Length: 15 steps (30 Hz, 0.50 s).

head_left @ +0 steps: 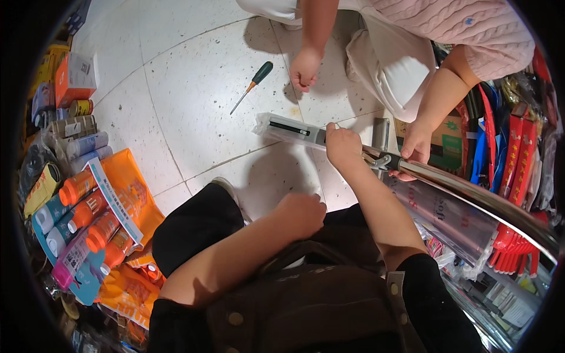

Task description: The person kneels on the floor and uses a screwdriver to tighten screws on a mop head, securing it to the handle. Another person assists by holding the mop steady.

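Note:
A long chrome pole [471,185] runs from the right edge toward the middle; it looks like a mop handle with a metal lever [376,161] near its lower end. Beyond the lever is a flat grey and black head [288,127] in clear plastic film. My right hand [344,144] is closed around the joint between head and lever. Loosely curled over my lap, my left hand [301,212] is apart from the pole, with nothing visible in it. A co-worker's hand [415,147] grips the pole just past the lever. Their other hand [306,67] hangs above the floor.
On the pale tiled floor [176,106] lies a screwdriver [253,85] with a dark green and orange handle. Orange-capped bottles [88,212] and orange packs [132,176] crowd the left. At right are a clear plastic sleeve [447,215], red packages [517,153] and a cardboard box [438,141].

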Motion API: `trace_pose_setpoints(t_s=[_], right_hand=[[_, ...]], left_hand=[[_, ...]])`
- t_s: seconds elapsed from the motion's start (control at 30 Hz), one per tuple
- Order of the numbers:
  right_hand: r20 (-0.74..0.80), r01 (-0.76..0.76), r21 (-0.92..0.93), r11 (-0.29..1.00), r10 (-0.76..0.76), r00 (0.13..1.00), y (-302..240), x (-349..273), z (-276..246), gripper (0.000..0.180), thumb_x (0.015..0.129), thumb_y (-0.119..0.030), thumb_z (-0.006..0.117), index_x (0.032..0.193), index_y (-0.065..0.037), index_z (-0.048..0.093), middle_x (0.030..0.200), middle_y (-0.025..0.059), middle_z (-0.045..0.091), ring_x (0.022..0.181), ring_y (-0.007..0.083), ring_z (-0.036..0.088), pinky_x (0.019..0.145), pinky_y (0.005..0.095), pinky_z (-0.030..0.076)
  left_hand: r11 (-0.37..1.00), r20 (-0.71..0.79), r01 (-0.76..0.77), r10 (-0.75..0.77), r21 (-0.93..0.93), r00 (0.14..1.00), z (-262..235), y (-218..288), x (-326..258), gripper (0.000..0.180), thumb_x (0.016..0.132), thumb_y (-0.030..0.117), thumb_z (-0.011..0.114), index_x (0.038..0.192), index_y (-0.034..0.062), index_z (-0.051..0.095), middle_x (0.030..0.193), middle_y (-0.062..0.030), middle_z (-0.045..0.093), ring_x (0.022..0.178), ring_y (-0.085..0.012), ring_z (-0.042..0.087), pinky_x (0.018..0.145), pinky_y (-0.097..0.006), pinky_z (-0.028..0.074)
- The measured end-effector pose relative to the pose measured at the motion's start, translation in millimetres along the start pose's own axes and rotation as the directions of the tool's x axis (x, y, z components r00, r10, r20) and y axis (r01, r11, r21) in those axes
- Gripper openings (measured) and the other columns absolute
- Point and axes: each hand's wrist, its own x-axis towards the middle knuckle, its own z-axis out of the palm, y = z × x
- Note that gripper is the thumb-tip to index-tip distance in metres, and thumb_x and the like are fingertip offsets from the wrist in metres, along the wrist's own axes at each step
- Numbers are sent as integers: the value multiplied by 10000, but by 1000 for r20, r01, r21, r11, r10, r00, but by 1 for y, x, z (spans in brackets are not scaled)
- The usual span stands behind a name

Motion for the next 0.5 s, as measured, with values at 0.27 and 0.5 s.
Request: trace_pose_setpoints(t_s=[0.27, 0.5], right_hand=[[-9, -28, 2, 1000, 28, 1000, -9, -23, 8, 186, 881, -73, 517, 1051, -10, 557, 965, 200, 664, 937, 341, 657, 778, 421, 542], [-42, -32, -21, 999, 31, 999, -5, -30, 25, 205, 885, -106, 528, 1070, -25, 562, 983, 185, 654, 958, 323, 640, 790, 407, 531]], left_hand=[[952, 138, 288, -301, 102, 944, -17, -60, 18, 210, 834, 151, 581, 949, 75, 740, 1015, -132, 703, 1009, -293, 659, 850, -415, 523], [990, 153, 100, -114, 97, 982, -6, -5, 19, 242, 875, 172, 554, 1032, 80, 713, 1123, -124, 657, 1064, -291, 628, 873, -402, 510]])
